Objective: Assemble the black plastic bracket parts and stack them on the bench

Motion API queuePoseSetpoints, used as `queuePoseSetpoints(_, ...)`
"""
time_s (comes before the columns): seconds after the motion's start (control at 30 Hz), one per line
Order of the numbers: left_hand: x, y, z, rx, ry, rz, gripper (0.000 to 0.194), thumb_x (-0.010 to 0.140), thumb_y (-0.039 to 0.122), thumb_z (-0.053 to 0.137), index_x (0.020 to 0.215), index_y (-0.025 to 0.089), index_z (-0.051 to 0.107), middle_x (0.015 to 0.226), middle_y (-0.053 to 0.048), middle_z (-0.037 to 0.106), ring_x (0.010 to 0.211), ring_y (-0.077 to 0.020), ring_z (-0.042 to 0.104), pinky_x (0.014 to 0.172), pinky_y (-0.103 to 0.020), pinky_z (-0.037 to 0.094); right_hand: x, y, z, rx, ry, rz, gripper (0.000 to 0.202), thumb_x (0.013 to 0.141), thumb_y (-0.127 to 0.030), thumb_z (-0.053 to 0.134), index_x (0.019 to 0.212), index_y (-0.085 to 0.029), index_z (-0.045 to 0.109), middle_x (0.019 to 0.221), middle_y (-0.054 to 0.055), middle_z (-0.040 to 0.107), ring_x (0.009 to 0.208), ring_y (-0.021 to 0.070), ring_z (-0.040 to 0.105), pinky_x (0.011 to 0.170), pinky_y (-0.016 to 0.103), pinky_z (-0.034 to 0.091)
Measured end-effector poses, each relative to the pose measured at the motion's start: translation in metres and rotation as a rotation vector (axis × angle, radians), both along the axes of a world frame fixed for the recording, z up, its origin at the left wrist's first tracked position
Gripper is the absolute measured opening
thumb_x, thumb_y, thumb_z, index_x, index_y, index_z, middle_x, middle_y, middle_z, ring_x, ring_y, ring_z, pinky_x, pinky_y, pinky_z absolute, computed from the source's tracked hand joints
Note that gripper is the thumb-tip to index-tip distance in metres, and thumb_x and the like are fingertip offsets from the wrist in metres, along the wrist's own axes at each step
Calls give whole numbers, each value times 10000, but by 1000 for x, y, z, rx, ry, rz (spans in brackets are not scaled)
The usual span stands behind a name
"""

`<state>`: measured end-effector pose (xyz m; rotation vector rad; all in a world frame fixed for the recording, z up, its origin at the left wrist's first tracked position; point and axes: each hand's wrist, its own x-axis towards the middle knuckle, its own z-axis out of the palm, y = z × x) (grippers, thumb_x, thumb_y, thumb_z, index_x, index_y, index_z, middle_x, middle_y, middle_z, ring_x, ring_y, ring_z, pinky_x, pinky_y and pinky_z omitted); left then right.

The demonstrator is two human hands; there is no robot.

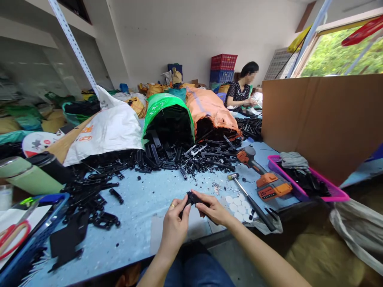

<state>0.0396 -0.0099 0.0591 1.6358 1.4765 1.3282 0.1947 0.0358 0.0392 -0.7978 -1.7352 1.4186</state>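
My left hand (pixel 175 221) and my right hand (pixel 211 207) meet over the near edge of the blue table (pixel 140 223), and together they pinch a small black plastic part (pixel 191 198) between the fingertips. A ring sits on a finger of my left hand. Several white round discs (pixel 237 205) lie just right of my right hand. A hammer (pixel 249 199) rests beside them, its handle pointing toward me. A big heap of black plastic parts (pixel 179 153) spreads across the table beyond my hands.
Green (pixel 167 107), orange (pixel 211 109) and white (pixel 107 127) sacks lie open at the back. An orange cordless drill (pixel 263 177) and a pink tray (pixel 335 193) lie on the right before a cardboard wall (pixel 323 119). Another person (pixel 241 89) sits far behind. A green flask (pixel 30 175) lies left.
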Motion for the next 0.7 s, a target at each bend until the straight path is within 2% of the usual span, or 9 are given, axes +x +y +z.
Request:
queuePoseSetpoints(0.13,12,-7,-4,113,-128,206,344,891,319,423,1171,177,564,969,-84,548,828,-155,563,699,-266,478,-18,-16,-7,44,120,-113,471,883,-372,478,1340,-289,398,1101,72,531,550,55,500,531,240,473)
queuePoseSetpoints(0.27,3,-7,-13,196,-73,158,321,888,303,428,1146,191,584,982,-87,561,875,-168,559,756,-294,486,-33,-29,-18,161,101,-134,483,885,-365,478,1352,-292,379,1045,70,539,565,75,497,553,255,483)
queuePoseSetpoints(0.33,-6,-6,-25,138,-54,145,324,888,322,422,1134,195,590,1002,-91,565,857,-172,568,753,-311,496,-35,-25,-22,186,1,-90,495,901,-386,439,1375,-288,335,1017,63,554,554,76,499,565,257,487)
queuePoseSetpoints(0.4,-14,-6,-40,-6,-77,220,365,900,345,373,1173,185,555,1023,-104,560,727,-154,582,644,-308,518,-34,-8,-23,236,-205,9,496,916,-419,386,1388,-290,304,1059,64,571,633,104,549,647,281,499)
queuePoseSetpoints(0.47,-20,-7,-54,-126,1,327,400,900,324,351,1246,176,485,1082,-132,540,741,-173,594,636,-336,525,-30,24,-19,355,-492,75,475,921,-447,353,1371,-298,338,1135,60,570,849,162,578,787,323,475)
queuePoseSetpoints(0.53,-25,-6,-61,-142,250,311,439,869,237,389,1305,194,419,1189,-148,496,987,-243,555,813,-425,484,-22,73,-7,506,-809,-9,432,933,-429,325,1337,-293,397,1201,53,545,1052,196,510,880,335,425)
queuePoseSetpoints(0.6,-30,-1,-58,-92,551,66,500,820,137,421,1304,264,418,1266,-107,468,1189,-273,412,992,-527,310,-10,131,8,612,-1141,-206,398,954,-322,288,1326,-250,407,1234,75,516,1095,192,472,877,312,414)
queuePoseSetpoints(0.67,-33,8,-48,-81,754,-250,508,802,73,401,1241,317,479,1179,-55,550,1164,-244,435,1038,-571,184,2,190,23,638,-1236,-283,401,926,-179,313,1311,-139,418,1243,168,481,1131,254,424,882,373,386)
queuePoseSetpoints(0.7,-34,12,-43,-95,819,-362,501,802,52,381,1206,320,509,1095,-40,596,1098,-222,486,1039,-568,178,7,216,29,650,-1275,-293,397,902,-120,323,1279,-109,449,1224,194,486,1131,273,415,874,390,378)
